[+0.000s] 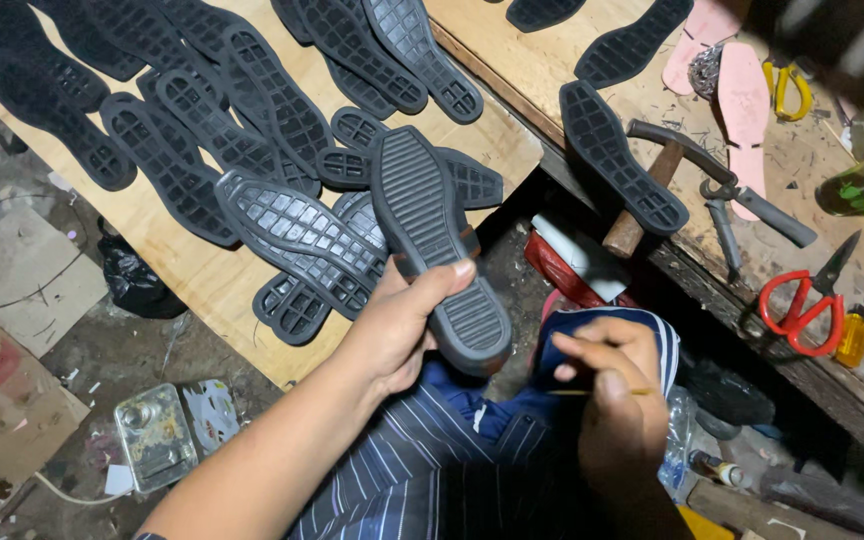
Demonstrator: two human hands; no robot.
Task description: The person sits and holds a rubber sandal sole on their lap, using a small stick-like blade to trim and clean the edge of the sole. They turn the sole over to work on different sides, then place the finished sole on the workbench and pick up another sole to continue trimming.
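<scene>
We see a black rubber shoe sole (432, 235) held tread-up, heel toward us, and a thin yellowish stick (607, 392) lying level near a blue striped cloth.

Black soles (252, 110) on plywood board (207, 275)

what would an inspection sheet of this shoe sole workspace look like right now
surface: plywood board and a wooden bench, both worn
job's things: black sole tread up in the left hand; thin stick in the right hand
clutter: black soles, hammer, pincers, red scissors, pink insoles
grippers: both hands closed on their things
cables: pale cord on the floor
surroundings: cardboard, metal tin, black bag
</scene>
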